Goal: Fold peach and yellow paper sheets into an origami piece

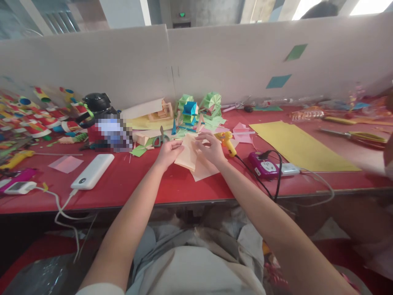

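Between my two hands is a folded sheet of pale peach paper (pixel 188 153), tilted just above the red table. My left hand (pixel 170 153) holds its left edge between thumb and fingers. At its upper right side, my right hand (pixel 211 148) has curled fingers close to the paper; whether they pinch it is hard to see. Another peach sheet (pixel 204 167) lies flat beneath. Scissors with grey-green handles (pixel 161 138) lie behind my left hand, and a yellow glue gun (pixel 227 143) is just right of my right hand.
Green and blue folded paper shapes (pixel 190 110) stand behind my hands. A purple power socket (pixel 264 165) with cables and a large yellow sheet (pixel 302 145) are to the right. On the left are a white power bank (pixel 93 172) and a black-lidded bottle (pixel 96 102). A blurred person's arm (pixel 387 157) shows at far right.
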The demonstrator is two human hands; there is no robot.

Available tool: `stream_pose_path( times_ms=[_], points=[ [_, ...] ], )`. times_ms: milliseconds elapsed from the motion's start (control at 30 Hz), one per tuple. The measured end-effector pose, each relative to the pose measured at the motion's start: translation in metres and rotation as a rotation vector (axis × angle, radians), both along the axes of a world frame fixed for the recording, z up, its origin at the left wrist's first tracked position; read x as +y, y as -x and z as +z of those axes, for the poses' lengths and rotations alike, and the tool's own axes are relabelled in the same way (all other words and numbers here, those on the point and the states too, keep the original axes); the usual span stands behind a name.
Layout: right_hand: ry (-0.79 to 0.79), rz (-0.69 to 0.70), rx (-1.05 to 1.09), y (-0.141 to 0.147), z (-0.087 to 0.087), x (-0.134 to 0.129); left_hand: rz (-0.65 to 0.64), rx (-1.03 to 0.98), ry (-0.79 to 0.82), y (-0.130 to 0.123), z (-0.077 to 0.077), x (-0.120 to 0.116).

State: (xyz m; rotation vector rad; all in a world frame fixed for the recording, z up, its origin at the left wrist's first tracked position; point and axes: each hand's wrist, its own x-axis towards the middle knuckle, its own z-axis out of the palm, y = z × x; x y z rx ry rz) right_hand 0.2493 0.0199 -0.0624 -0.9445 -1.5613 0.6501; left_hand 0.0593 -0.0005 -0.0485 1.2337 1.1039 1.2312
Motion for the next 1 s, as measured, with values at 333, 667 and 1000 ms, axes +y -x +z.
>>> stream_pose_path(
  times_ms=[333,667,1000],
  points=[
    [0.12,0.205,-0.084,0.001,0.004,-0.004,-0.014,0.039,-0.065,-0.001,-0.002,0.0],
    [-0.086,0.186,-0.191,0.001,-0.005,0.0,-0.003,0.033,0.011,0.0,0.003,-0.003],
    [-0.212,0.165,-0.31,0.001,-0.01,0.001,-0.085,-0.171,0.16,-0.001,0.008,-0.005]
  ],
)
